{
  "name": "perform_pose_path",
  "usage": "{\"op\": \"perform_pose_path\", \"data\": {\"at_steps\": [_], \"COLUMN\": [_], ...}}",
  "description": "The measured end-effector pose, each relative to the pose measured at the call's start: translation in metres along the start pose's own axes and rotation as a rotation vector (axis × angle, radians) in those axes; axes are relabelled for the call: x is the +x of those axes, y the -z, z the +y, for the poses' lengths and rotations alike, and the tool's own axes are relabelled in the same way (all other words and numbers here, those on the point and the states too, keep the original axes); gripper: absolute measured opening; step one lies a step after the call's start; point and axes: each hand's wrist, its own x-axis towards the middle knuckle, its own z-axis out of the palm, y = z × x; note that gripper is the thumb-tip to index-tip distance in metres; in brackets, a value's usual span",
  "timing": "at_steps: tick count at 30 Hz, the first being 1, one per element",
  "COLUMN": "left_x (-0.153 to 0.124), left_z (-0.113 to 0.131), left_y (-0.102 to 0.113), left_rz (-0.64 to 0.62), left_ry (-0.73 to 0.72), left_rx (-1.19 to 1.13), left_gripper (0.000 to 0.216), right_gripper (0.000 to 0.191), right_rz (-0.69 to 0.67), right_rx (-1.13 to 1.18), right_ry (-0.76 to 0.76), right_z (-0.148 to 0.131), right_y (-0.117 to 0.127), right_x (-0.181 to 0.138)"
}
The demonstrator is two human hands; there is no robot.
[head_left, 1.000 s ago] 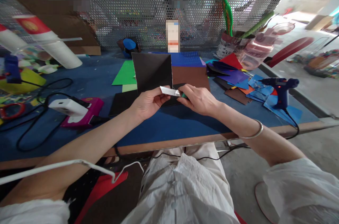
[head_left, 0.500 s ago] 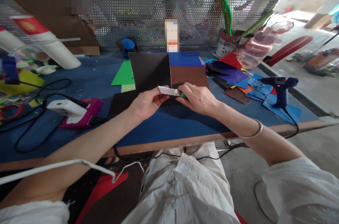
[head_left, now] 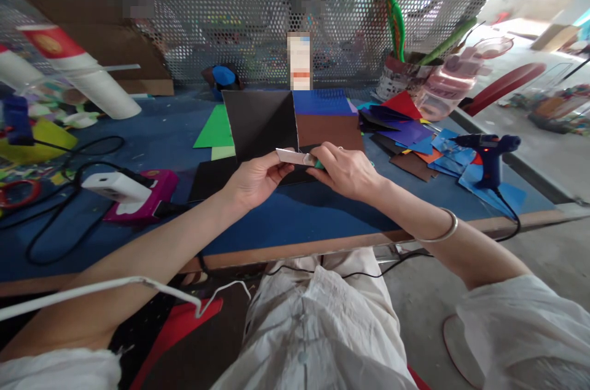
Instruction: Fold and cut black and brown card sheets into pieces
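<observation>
My left hand (head_left: 255,181) pinches the left end of a small white strip of card (head_left: 292,157), held just above the table's front part. My right hand (head_left: 343,172) closes round a slim green-handled tool (head_left: 318,164); most of it is hidden in the palm, so its kind is unclear. The tool's front end meets the strip's right end. Directly behind my hands stands an upright black board (head_left: 262,123), and a flat black sheet (head_left: 209,179) lies by its foot.
Coloured paper scraps (head_left: 415,138) and a blue glue gun (head_left: 491,153) lie to the right. A pink bottle (head_left: 447,89) stands behind them. At left are a purple power strip (head_left: 163,187), loose black cables and stacked paper cups (head_left: 101,83). A perforated metal screen (head_left: 230,27) rises behind.
The white strip has tilted slightly between my hands, and the right hand has turned a little, showing a bit of green behind it. Both arms stay nearly in place.
</observation>
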Motion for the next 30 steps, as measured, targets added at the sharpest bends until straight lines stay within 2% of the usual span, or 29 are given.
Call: {"op": "perform_pose_path", "data": {"at_steps": [11,14,18,21,25,28,30], "left_x": [-0.002,-0.002,-0.008,-0.013,-0.012,-0.010,-0.010], "left_z": [0.002,0.001,-0.001,-0.001,0.000,-0.002,-0.004], "left_y": [-0.002,-0.001,-0.004,-0.007,-0.008,-0.007,-0.007], "left_rz": [-0.004,-0.020,-0.032,-0.018,0.044,0.059,0.049], "left_ry": [-0.002,-0.022,-0.053,-0.070,-0.109,-0.135,-0.142], "left_rx": [0.007,0.024,0.034,0.026,0.009,0.034,0.070], "left_gripper": [0.023,0.018,0.013,0.012,0.013,0.009,0.008], "right_gripper": [0.051,0.050,0.040,0.032,0.029,0.018,0.017], "right_rz": [0.010,0.006,0.051,0.070,0.092,0.156,0.207], "right_rx": [-0.001,0.094,0.358,0.504,0.557,0.659,0.809], "right_ry": [-0.004,0.035,0.032,-0.016,-0.086,-0.242,-0.382], "right_z": [0.001,0.004,0.006,0.004,0.001,0.000,-0.001], "right_y": [0.001,0.001,0.004,0.007,0.009,0.012,0.016], "right_x": [0.000,-0.001,-0.003,-0.003,0.000,0.005,0.009]}}
